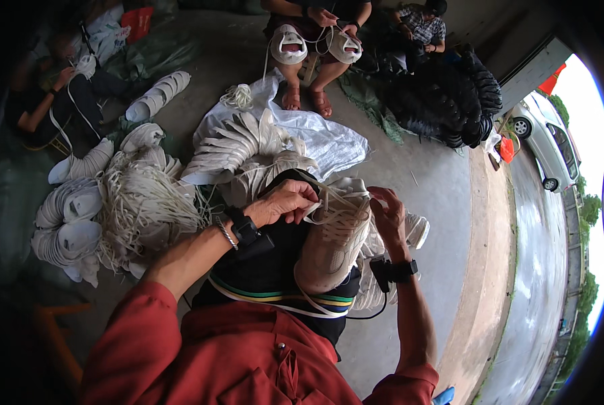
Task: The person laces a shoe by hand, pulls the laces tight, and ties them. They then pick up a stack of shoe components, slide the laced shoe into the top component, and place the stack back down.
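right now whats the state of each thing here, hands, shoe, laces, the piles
left hand: closed on a lace at the shoe's top
right hand: fingers pinching a lace end
white shoe: on the lap, partly laced
loose laces: tangled heap on the floor
stacked shoe uppers: unlaced, fanned in a row
white sack: open, lying flat

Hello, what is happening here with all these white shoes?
A person in a red shirt holds a white shoe upper on the lap. The left hand and the right hand both pinch its white laces. Heaps of white uppers and loose laces lie on the floor at the left. Another person opposite handles two more shoes.
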The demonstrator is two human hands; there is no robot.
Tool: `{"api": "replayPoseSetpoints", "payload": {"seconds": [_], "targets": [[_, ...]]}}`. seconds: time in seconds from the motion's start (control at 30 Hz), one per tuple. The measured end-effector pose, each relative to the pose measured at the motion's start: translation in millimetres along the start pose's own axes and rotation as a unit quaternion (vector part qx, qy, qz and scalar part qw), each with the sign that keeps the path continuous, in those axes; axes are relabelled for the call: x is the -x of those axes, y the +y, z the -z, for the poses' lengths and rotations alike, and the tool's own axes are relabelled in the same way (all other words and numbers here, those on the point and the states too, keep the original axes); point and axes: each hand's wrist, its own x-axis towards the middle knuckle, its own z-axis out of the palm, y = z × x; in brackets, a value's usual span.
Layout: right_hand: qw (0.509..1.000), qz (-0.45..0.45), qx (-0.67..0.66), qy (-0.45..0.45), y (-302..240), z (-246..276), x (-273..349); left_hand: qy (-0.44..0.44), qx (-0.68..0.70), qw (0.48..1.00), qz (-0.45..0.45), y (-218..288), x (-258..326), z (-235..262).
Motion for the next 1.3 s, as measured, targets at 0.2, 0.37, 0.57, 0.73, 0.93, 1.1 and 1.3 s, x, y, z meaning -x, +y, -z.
{"api": "replayPoseSetpoints", "payload": {"seconds": [0.2,0.37,0.57,0.73,0.93,1.1,1.3], "targets": [[0.977,0.135,0.152,-0.061,10.4,-7.2,-19.2,0.058,-0.138,0.989,0.001,1.9,-5.0,-16.9],[0.971,0.141,0.182,-0.067,2.8,-14.1,-23.2,0.055,-0.120,0.991,0.016,3.6,-2.6,-14.7],[0.963,0.176,0.200,0.047,9.1,0.5,-25.8,0.020,-0.100,0.995,0.004,3.9,-1.8,-12.3],[0.986,0.056,0.154,0.044,7.1,14.3,-16.1,0.024,-0.083,0.996,-0.004,0.8,-3.0,-9.2],[0.972,-0.191,-0.065,-0.121,9.0,17.0,25.6,0.019,-0.071,0.997,-0.015,-2.7,-3.0,-7.4],[0.966,-0.195,-0.115,-0.122,-5.0,7.0,30.0,0.012,-0.085,0.996,-0.011,-4.0,-6.0,-8.2],[0.979,-0.154,-0.066,-0.118,10.5,5.8,31.0,0.016,-0.081,0.997,-0.006,-4.7,-8.4,-9.5]]}}
